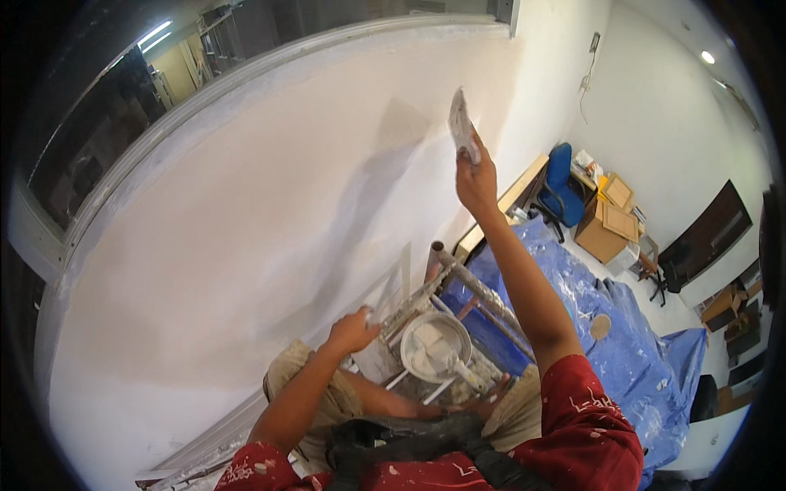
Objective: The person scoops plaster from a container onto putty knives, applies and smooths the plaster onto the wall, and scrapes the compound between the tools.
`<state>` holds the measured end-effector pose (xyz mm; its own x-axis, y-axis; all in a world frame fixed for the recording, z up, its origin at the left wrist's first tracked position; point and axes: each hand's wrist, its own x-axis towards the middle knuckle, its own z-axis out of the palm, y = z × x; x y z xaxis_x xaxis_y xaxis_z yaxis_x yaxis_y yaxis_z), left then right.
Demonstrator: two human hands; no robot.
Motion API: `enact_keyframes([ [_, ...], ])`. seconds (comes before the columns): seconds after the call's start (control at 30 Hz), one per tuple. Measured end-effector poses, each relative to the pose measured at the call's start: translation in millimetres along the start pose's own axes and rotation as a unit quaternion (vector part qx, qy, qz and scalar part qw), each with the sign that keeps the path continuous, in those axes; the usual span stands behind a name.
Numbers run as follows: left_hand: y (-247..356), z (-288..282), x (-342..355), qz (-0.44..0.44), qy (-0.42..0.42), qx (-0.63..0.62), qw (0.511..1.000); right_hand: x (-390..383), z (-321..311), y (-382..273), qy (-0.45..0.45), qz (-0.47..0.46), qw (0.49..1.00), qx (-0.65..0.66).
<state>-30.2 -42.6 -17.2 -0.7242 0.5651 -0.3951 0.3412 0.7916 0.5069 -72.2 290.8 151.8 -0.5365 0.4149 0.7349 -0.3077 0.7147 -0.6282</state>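
My right hand (476,182) is raised at arm's length, closed around a flat putty knife (460,119) coated with whitish filler. Its blade is close to the pale wall (270,213); whether they touch I cannot tell. Lower down, my left hand (354,331) is beside the wall, fingers loosely bent and apart, near a scaffold rail (413,304); contact is unclear. Between my knees stands a round tub (436,327) of white filler, with a pale tool handle (470,376) across its near rim.
Metal scaffold tubes (490,304) stand just beyond the tub. Blue plastic sheeting (565,270) spreads on the right. Farther off are a blue office chair (558,186) and cardboard boxes (607,229). A window frame (270,65) borders the wall above.
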Motion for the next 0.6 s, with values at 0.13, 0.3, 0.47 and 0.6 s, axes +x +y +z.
enact_keyframes([
  [0.13, -6, 14, 9, 0.021, 0.005, 0.034, 0.999, 67, 40, 25, 0.112, -0.216, 0.949, -0.2],
  [0.3, 6, 16, 15, 0.016, -0.033, 0.03, 0.999, 47, 74, 46, 0.02, -0.21, 0.929, -0.303],
  [0.47, -4, 14, 11, 0.024, -0.007, 0.04, 0.999, -26, 26, 69, -0.186, -0.106, 0.945, -0.248],
  [0.6, 7, 10, 8, 0.007, -0.01, 0.026, 1.0, 67, -21, 71, -0.014, 0.044, 0.996, -0.08],
])
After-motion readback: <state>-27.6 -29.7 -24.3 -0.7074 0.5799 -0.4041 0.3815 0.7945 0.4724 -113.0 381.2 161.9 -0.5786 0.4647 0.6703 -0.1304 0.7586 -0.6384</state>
